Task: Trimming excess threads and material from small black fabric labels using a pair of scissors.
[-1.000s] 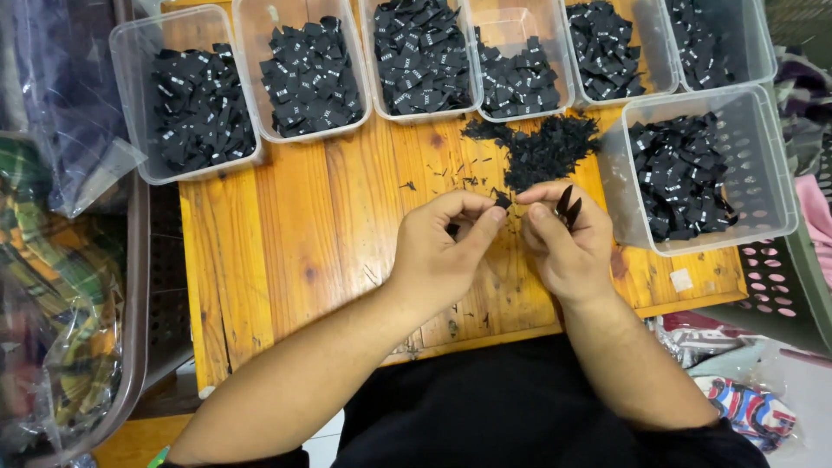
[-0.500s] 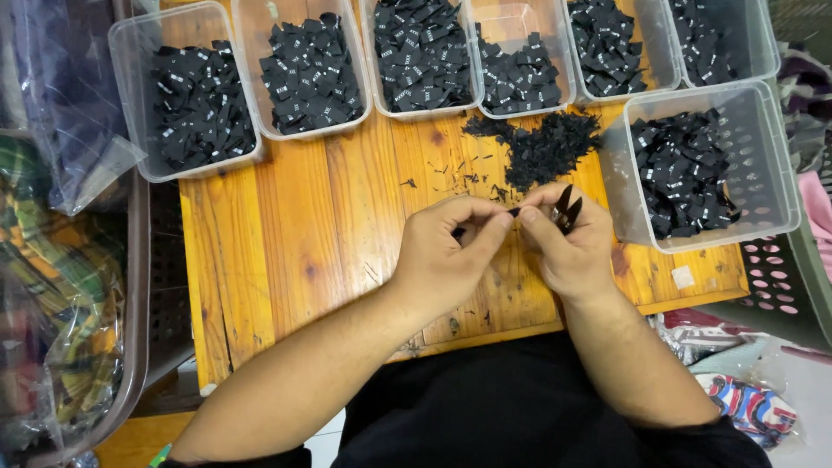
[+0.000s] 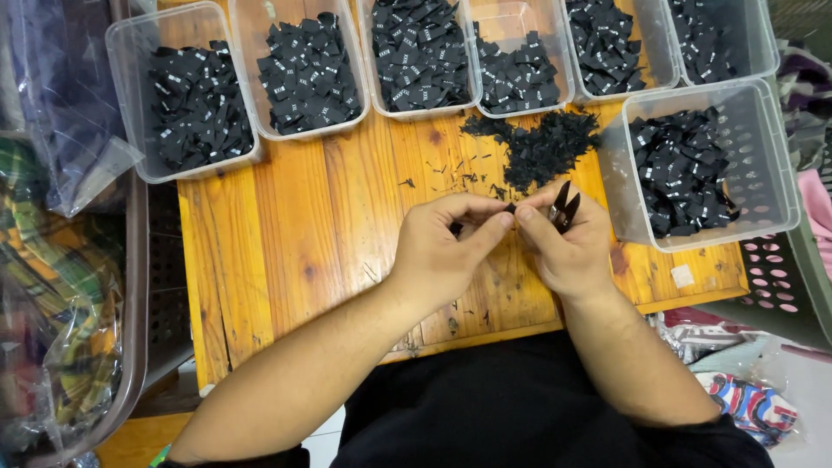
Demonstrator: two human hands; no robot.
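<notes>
Both hands meet over the middle of the wooden table [image 3: 286, 225]. The left hand [image 3: 438, 251] has its thumb and forefinger pinched shut on a small black label [image 3: 510, 208], and the right hand [image 3: 568, 243] nips the same scrap from the other side — fingertips almost touching. In the right hand's curled fingers sits a pair of small black snips [image 3: 563, 206], blades pointing up and away from the label; whether they stand open or closed I can't quite make out.

Against a second ago, the hands have drawn closer and the pinch has tightened, while the snips have tipped a little more upright. To me that reads as handling one label between cuts rather than cutting it now.

Just beyond the fingers lies a loose heap of black labels [image 3: 546, 143], with trimmings scattered beside it. Clear plastic tubs of the same labels line the far edge [image 3: 308, 74], and another tub [image 3: 693, 165] sits to the right.
</notes>
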